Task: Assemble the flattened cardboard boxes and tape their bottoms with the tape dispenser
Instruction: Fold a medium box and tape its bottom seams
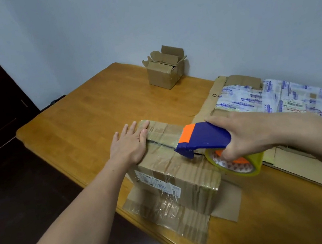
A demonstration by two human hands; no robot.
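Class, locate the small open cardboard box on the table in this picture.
The small open box stands at the far edge of the wooden table, near the wall, beyond the box being taped and apart from both hands.

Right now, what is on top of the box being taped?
On the cardboard box the left hand lies flat at the far end, and the tape dispenser, held by the right hand, rests on the seam. The seam under both is hidden.

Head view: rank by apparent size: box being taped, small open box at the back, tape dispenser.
1. Brown cardboard box being taped
2. Blue-and-orange tape dispenser and small open cardboard box: look alike; the box sits farther away, so unranked.
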